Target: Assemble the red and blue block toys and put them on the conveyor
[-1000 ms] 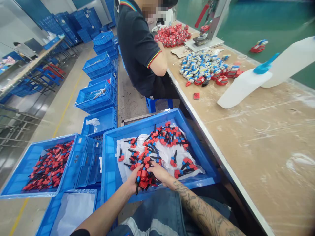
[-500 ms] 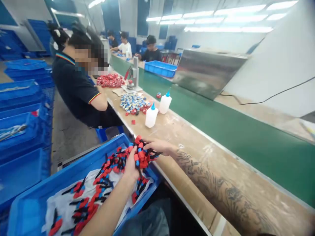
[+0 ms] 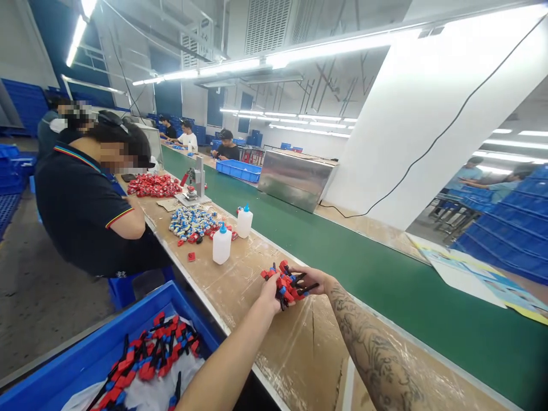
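Between my two hands is a bunch of small red, blue and black plastic parts (image 3: 287, 287), held just above the tabletop. My left hand (image 3: 270, 292) presses on the bunch from the left, thumb on top. From the right, my right hand (image 3: 314, 281) curls its fingers round the same bunch; black stems stick out beside it. More parts of this kind (image 3: 149, 359) lie on white plastic sheeting in a blue bin (image 3: 165, 294) at the lower left. Bare brown tabletop (image 3: 291, 342) is under my hands.
Two white bottles with blue tips (image 3: 221, 245) stand ahead on the bench. Past them are a blue-and-white pile (image 3: 192, 224), a red pile (image 3: 154, 185) and a small press (image 3: 194, 185). A green belt (image 3: 342, 245) runs alongside. A co-worker (image 3: 89, 211) sits at left.
My hands have moved with the bunch from over the blue bin, rightward onto the bench side. My view has tilted up and turned right.
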Tool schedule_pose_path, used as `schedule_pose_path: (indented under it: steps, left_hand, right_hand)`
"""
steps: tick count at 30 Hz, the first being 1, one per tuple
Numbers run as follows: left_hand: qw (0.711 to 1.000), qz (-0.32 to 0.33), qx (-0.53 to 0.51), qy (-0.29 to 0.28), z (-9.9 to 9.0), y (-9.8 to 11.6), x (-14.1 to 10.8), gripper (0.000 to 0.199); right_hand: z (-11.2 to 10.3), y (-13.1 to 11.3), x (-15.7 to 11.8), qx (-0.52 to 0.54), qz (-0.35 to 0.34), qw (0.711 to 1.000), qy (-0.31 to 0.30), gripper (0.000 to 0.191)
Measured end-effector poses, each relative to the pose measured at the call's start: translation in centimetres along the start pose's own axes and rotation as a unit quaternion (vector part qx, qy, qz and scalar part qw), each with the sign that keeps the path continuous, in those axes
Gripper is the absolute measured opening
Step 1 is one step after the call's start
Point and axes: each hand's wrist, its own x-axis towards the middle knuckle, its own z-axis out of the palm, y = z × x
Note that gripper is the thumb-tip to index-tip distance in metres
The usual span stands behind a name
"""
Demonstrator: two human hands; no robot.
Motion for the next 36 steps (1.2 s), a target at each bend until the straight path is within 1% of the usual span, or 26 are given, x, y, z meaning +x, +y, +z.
schedule_pose_path:
  steps: [3,6,9,11,12,15,17,18,20,21,22,23,24,26,28,29,30,31,32,34,35,36]
  left_hand:
    - [0.999,-0.009,0.037,-0.001,0.2,-0.3,-0.3,0.026]
    - [0.998,0.013,0.058,0.006,-0.1,-0.7,-1.2,0.021]
    - [0.994,0.049,0.093,0.036,-1.4,-1.4,-2.6,0.022]
    - [0.987,0.080,0.128,0.046,-2.5,-2.1,-3.8,0.030]
    - [0.983,0.096,0.149,0.047,-3.0,-2.4,-4.4,0.037]
    - [0.963,0.145,0.222,0.040,-4.7,-3.1,-6.6,0.063]
    - [0.942,0.183,0.278,0.042,-6.1,-3.0,-8.4,0.071]
    - [0.928,0.206,0.307,0.044,-6.9,-2.9,-9.5,0.068]
    - [0.897,0.249,0.362,0.054,-9.2,-2.3,-11.8,0.049]
    - [0.880,0.268,0.387,0.066,-10.5,-1.9,-13.1,0.037]
    - [0.863,0.283,0.409,0.085,-12.1,-1.3,-14.4,0.024]
    - [0.846,0.297,0.429,0.115,-13.9,-0.7,-15.7,0.015]
    - [0.827,0.307,0.445,0.154,-15.9,0.1,-17.0,0.012]
    - [0.785,0.315,0.473,0.245,-20.4,1.7,-19.5,0.012]
    - [0.746,0.297,0.507,0.315,-24.9,2.8,-21.9,0.009]
    - [0.730,0.279,0.528,0.332,-26.9,2.9,-22.9,0.010]
    - [0.717,0.258,0.552,0.339,-28.5,2.8,-23.7,0.014]
    - [0.706,0.236,0.577,0.335,-29.9,2.4,-24.2,0.019]
    - [0.696,0.216,0.602,0.325,-30.8,1.8,-24.4,0.022]
    - [0.673,0.188,0.650,0.297,-31.5,0.1,-24.0,0.025]
    - [0.660,0.178,0.672,0.285,-31.5,-0.8,-23.4,0.024]
    - [0.645,0.170,0.692,0.277,-31.4,-1.7,-22.6,0.023]
  right_hand:
    - [-2.3,0.8,0.4,0.005,-0.007,0.999,0.032,0.035]
    - [-3.4,1.7,0.9,-0.023,-0.026,0.996,0.087,0.036]
    - [-3.8,2.8,1.2,-0.085,-0.057,0.982,0.157,0.035]
    - [-4.0,3.3,1.0,-0.141,-0.080,0.965,0.206,0.033]
    - [-4.3,3.5,0.6,-0.171,-0.092,0.954,0.227,0.032]
    - [-5.0,3.8,-1.4,-0.257,-0.120,0.922,0.264,0.028]
    - [-4.9,4.2,-3.5,-0.308,-0.134,0.903,0.267,0.030]
    - [-4.5,4.7,-4.7,-0.328,-0.140,0.897,0.262,0.032]
    - [-3.1,6.1,-7.1,-0.372,-0.155,0.884,0.238,0.043]
    - [-2.2,7.0,-8.2,-0.393,-0.164,0.877,0.221,0.050]
    - [-1.2,7.9,-9.4,-0.446,-0.185,0.855,0.189,0.054]
    - [0.0,8.7,-10.4,-0.484,-0.192,0.840,0.152,0.053]
    - [1.2,9.4,-11.3,-0.503,-0.196,0.834,0.109,0.048]
    - [4.3,9.9,-12.9,-0.512,-0.193,0.837,0.032,0.038]
    - [8.3,9.3,-13.6,-0.500,-0.205,0.840,-0.052,0.030]
    - [10.7,8.7,-13.5,-0.492,-0.221,0.837,-0.093,0.027]
    - [13.4,8.2,-13.1,-0.487,-0.246,0.827,-0.134,0.025]
    - [16.2,7.7,-12.2,-0.490,-0.273,0.810,-0.173,0.025]
    - [19.1,7.4,-10.9,-0.499,-0.295,0.789,-0.203,0.024]
    - [24.8,7.6,-7.4,-0.553,-0.319,0.733,-0.233,0.022]
    - [27.3,8.1,-5.2,-0.595,-0.308,0.704,-0.235,0.024]
    - [29.5,8.8,-3.0,-0.614,-0.292,0.696,-0.233,0.024]
